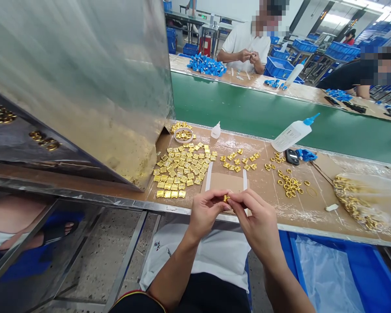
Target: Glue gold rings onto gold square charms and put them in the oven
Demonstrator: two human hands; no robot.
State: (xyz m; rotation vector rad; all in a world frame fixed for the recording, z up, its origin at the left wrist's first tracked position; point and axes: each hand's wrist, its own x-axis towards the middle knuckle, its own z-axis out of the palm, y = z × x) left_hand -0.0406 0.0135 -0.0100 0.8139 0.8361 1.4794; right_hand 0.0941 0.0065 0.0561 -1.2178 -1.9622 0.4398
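Note:
Between the fingertips of my two hands is a small gold metal piece (226, 198), held over the table's front edge. My left hand (204, 213) pinches it from the left, and my right hand (259, 219) grips it from the right. Its exact shape is partly covered by my fingers. Under and beyond the hands lies a cardboard sheet (223, 181) with white tape strips. To the left, many flat gold square pieces (182, 165) are spread in rows. Some gold pieces (237, 161) lie past the cardboard, and loose gold rings (289, 184) lie to the right.
A tall metal panel (117, 87) stands at left. Behind are a small white dropper bottle (216, 130), a larger blue-tipped bottle (293, 134) and a green conveyor belt (247, 104). A bag of rings (361, 200) lies right. Across the belt, a person in white (247, 43) works with both hands.

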